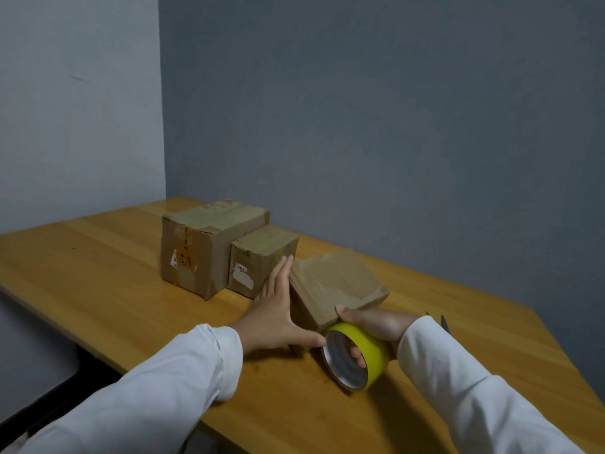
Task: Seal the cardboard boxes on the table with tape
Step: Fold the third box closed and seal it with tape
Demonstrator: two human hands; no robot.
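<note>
- Two hands work at the near middle of the wooden bench (98, 257), both in white sleeves.
- The right hand (376, 322) grips a yellow tape roll (360, 355): its fingers pass through the core and curl round the band, and its thumb lies on the near corner of the flat box (337, 283).
- The roll stands on edge, its open core facing about 8 o'clock, touching the box's near end.
- The left hand (278, 309) is flat and open, fingers straight and together, pressed against the box's left side.
- The flat box lies at 12 o'clock from the roll, its long axis running from about 7 o'clock to 1 o'clock. Its top looks glossy, perhaps already taped; I cannot tell.
- The right hand is nearer the box's near end, so the tape would probably be drawn away from the person along that axis while the left steadies.
- A dark pointed object (444, 322) shows just beyond the right sleeve; what it is stays unclear.
- Farther off, at 11 o'clock, the small box (262, 260) stands just beyond the left fingertips.
- The large box (203, 247) stands against its left, with tape visible on its top.
</note>
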